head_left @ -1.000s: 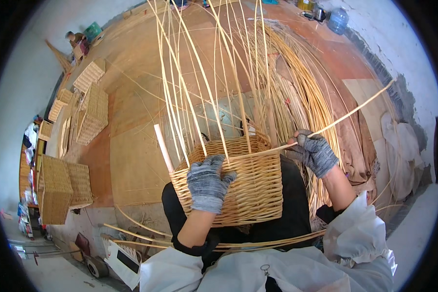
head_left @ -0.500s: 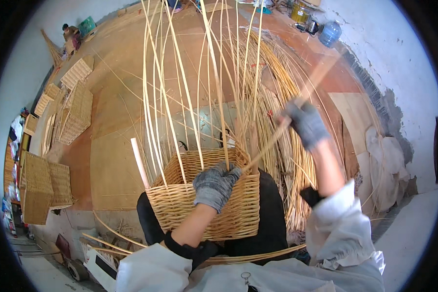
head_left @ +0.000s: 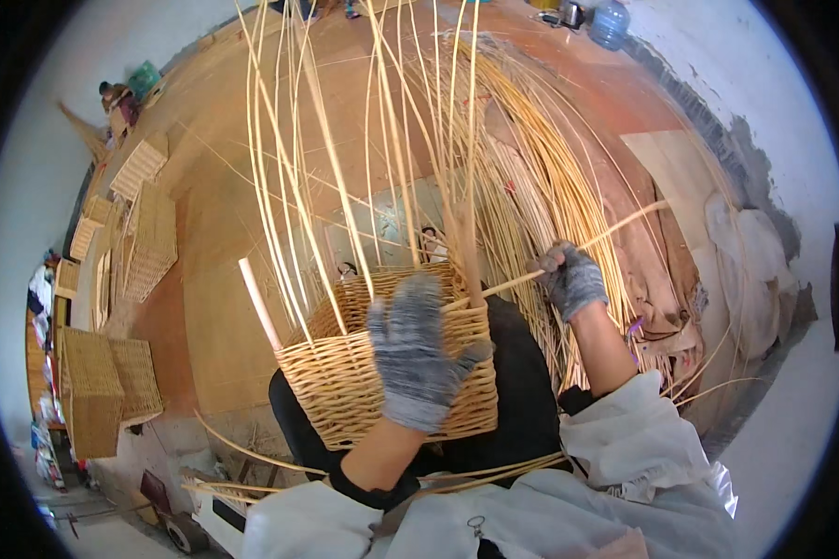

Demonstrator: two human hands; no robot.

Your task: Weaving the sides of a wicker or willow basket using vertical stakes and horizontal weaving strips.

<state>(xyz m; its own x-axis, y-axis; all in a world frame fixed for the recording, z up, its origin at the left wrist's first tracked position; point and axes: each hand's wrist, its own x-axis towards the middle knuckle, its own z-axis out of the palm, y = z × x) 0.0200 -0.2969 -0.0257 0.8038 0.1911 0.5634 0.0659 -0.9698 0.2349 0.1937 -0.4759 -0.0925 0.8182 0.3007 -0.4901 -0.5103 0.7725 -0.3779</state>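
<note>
A partly woven wicker basket (head_left: 331, 391) rests on my lap, with long upright willow stakes (head_left: 343, 186) rising from its rim and a thick wooden peg (head_left: 259, 303) at its left corner. My left hand (head_left: 418, 349), in a grey glove, lies against the front wall near the rim, fingers stretched and holding nothing. Right of the basket, my gloved right hand (head_left: 573, 279) grips a willow rod (head_left: 625, 222). The rod's inner end meets the rim at the right front corner, beside another thick post (head_left: 470, 261). Its outer end points up and right.
A long bundle of willow rods (head_left: 559, 163) lies on the floor to the right, beside crumpled white sheeting (head_left: 750, 265). Finished wicker baskets (head_left: 152, 233) stand along the left. Another person (head_left: 119, 107) sits far left. A blue water bottle (head_left: 610, 25) stands far right.
My right hand has come down with the rod, which now slopes less steeply. My left hand has let go at the rim and spread its fingers.
</note>
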